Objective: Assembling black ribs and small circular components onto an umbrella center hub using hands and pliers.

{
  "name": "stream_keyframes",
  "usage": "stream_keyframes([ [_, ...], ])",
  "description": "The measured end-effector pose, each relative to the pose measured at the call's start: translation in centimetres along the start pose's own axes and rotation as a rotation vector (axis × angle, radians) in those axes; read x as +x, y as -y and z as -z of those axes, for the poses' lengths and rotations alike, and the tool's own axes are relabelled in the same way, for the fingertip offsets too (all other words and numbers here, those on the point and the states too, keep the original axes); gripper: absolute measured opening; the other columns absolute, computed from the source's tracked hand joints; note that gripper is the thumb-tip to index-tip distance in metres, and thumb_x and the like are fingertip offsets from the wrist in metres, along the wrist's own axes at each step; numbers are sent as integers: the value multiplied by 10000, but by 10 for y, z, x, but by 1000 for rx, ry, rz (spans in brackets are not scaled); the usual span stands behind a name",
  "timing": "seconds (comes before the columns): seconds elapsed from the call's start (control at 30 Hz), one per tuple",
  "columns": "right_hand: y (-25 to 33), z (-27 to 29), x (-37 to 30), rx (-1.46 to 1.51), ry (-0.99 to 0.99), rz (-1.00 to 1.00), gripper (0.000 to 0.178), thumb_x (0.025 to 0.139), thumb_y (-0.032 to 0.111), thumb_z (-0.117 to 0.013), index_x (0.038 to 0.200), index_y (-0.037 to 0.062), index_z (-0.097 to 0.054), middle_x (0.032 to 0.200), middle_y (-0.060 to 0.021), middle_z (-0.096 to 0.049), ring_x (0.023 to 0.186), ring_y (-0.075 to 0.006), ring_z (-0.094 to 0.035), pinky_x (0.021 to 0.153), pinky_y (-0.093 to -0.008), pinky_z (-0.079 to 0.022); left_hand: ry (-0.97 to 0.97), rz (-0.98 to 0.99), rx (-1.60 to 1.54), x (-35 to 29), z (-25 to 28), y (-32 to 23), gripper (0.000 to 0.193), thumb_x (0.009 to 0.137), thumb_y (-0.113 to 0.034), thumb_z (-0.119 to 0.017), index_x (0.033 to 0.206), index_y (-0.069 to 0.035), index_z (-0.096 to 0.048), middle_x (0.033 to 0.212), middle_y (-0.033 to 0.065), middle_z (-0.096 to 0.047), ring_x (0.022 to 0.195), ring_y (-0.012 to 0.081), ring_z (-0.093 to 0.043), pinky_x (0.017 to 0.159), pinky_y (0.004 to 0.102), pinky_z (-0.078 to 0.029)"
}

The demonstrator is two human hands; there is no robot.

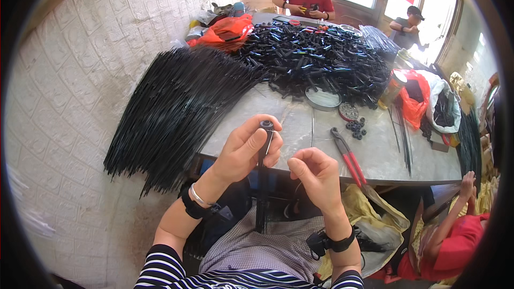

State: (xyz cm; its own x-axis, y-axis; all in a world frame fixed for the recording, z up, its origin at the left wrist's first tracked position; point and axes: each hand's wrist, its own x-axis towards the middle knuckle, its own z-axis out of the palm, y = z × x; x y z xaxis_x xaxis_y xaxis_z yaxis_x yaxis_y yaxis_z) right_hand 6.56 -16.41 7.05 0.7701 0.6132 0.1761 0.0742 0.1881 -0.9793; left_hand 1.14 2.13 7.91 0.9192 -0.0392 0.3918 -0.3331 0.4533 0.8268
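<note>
My left hand (247,149) grips a thin black rod (262,192) held upright, with a small black cap (266,124) at its top end by my fingertips. The rod's lower end reaches down to my lap. My right hand (316,174) is just right of the rod, fingers curled with the thumb pinched against them; whether something small sits in the pinch is hidden. Both hands hover at the near edge of the grey table (300,134).
A big fan of long black rods (171,107) lies on the table's left. A heap of short black tubes (316,61) fills the middle. Red-handled pliers (349,158), a round lid (323,98), small black caps (357,127), and orange bags (227,29) lie around. Other people sit at the far end and at the lower right.
</note>
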Motion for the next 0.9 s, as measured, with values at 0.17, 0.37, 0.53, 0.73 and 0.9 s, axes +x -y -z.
stream_keyframes([
  [0.17,10,30,3,-457,-183,244,84,842,61,-664,880,-14,-657,805,-84,-669,696,-126,-631,623,-241,-499,-83,-274,95,13,-21,-17,445,986,-377,-455,1228,-4,-439,730,11,-405,526,64,-331,481,234,-310],
  [0.37,-64,133,0,-1605,-412,123,356,825,278,-671,1077,39,-594,1003,-134,-585,968,-306,-557,812,-423,-453,-132,-421,266,-1,-37,-26,590,948,-555,-409,1131,0,-493,616,-21,-359,489,60,-306,452,229,-250],
  [0.53,-88,151,-11,-1630,-347,20,360,876,329,-601,1086,37,-573,985,-144,-536,983,-319,-540,763,-448,-444,-202,-400,401,-11,-23,17,538,1007,-445,-362,1073,46,-570,595,-25,-429,512,30,-330,482,193,-263],
  [0.73,-10,108,-19,-353,-1,-388,262,953,228,-502,1066,-4,-540,719,-73,-577,549,-165,-563,508,-281,-463,-312,-232,367,-26,-4,31,642,1001,-505,-288,1071,76,-551,548,-28,-368,474,42,-278,435,209,-236],
  [0.9,40,60,-56,-33,438,-461,335,955,156,-490,1216,-55,-491,922,-136,-647,724,-162,-649,574,-252,-505,-373,-151,301,-24,1,39,655,996,-524,-279,1051,52,-586,541,-32,-379,470,38,-286,429,209,-236],
])
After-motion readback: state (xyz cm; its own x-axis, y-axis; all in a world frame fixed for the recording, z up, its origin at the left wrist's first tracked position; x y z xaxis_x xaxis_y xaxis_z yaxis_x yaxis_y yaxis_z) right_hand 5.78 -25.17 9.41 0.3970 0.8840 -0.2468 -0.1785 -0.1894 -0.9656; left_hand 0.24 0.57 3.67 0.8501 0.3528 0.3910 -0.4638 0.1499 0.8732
